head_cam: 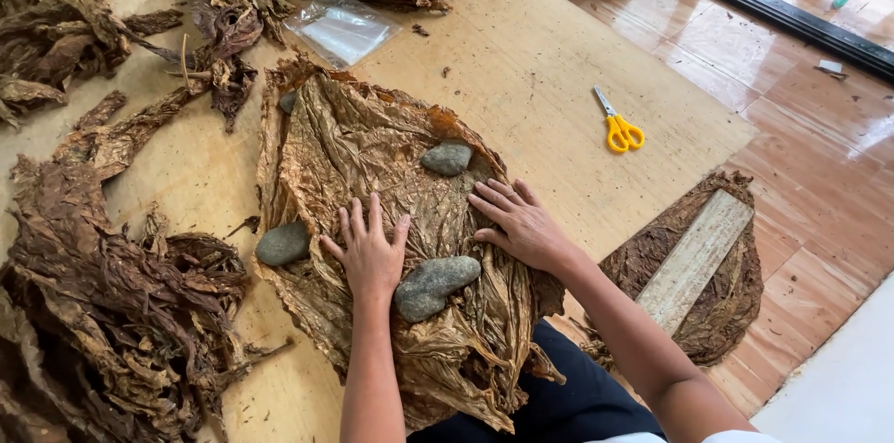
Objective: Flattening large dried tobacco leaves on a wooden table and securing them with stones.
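A stack of flattened, dried brown leaves [372,154] lies on a wooden board [540,61] in front of me. My left hand [368,252] rests flat on the stack, fingers spread, just left of a grey stone [436,286]. My right hand [520,222] presses flat on the stack's right side, fingers apart. Two more grey stones weigh the leaves down: one [447,158] near the top middle, another [282,244] at the left edge. Neither hand grips anything.
Heaps of crumpled dried leaves [112,313] fill the board's left side and far edge. A clear plastic bag [341,28] lies beyond the stack. Yellow-handled scissors [619,126] sit to the right. A wooden slat [694,258] rests on another leaf pile on the tiled floor.
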